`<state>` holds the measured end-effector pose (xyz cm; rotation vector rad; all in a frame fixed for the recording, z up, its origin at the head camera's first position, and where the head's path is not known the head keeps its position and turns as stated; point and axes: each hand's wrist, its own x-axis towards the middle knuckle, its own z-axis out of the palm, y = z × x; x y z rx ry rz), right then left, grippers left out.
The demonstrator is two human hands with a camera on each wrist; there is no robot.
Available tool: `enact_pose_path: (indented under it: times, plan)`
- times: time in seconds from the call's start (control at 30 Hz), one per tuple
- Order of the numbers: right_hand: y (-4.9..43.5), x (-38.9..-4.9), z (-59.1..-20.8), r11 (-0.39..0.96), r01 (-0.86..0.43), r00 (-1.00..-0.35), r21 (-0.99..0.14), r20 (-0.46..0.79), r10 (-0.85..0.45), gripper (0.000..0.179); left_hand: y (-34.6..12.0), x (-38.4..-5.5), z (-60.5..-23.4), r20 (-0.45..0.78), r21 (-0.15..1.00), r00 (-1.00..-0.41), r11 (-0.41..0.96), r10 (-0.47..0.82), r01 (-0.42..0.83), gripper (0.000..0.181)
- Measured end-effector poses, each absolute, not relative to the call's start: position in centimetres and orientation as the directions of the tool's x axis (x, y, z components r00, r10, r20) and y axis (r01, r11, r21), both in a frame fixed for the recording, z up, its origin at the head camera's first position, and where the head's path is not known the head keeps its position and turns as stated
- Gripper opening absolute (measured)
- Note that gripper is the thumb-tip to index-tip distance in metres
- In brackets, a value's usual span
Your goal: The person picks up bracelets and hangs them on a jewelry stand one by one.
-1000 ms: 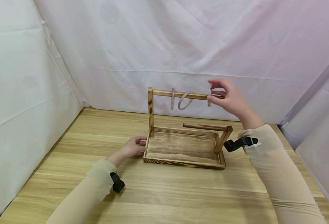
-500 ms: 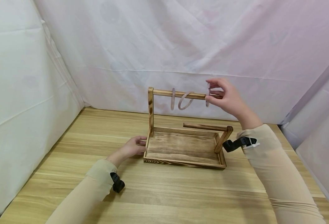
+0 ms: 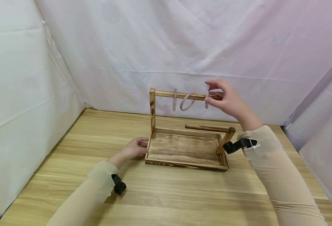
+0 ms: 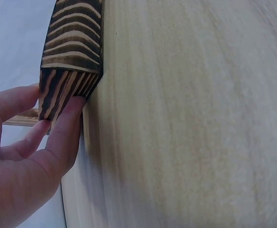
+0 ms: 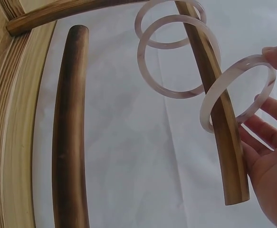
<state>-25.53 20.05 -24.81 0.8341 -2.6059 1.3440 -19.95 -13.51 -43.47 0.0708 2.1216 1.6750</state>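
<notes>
In the head view, my right hand [image 3: 225, 97] pinches a pale translucent bangle [image 5: 233, 71] between thumb and fingers. That bangle encircles the upper wooden bar [image 3: 163, 94] of a rack, near the bar's free right end. Two more pale bangles hang from the bar farther left: one edge-on [image 3: 174, 105], the other turned at an angle [image 5: 176, 94]. At the left end of the rack's wooden tray base [image 3: 182, 166], my left hand [image 3: 134, 148] rests its fingertips and thumb against the striped end face [image 4: 62, 90], without curling round it.
A lower, shorter bar [image 3: 206, 128] juts leftward from a slanted post [image 3: 225, 142] at the tray's right side. The rack stands on a wood-grain table [image 3: 166, 191]. White cloth [image 3: 126, 40] hangs behind and at both sides.
My right hand has moved slightly left along the upper bar, carrying its bangle toward the other two. The left hand and the rack have stayed practically still.
</notes>
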Motion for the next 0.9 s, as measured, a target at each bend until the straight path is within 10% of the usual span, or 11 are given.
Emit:
enact_pose_path:
  times: [0.9]
  plan:
    - [19.75,-25.61,-24.89,0.533,-0.541,-0.832,-0.65,0.325,-0.449,0.053,-13.34,-19.89,-43.35,-0.295,0.939,-0.904,0.269,0.308,-0.215,0.056]
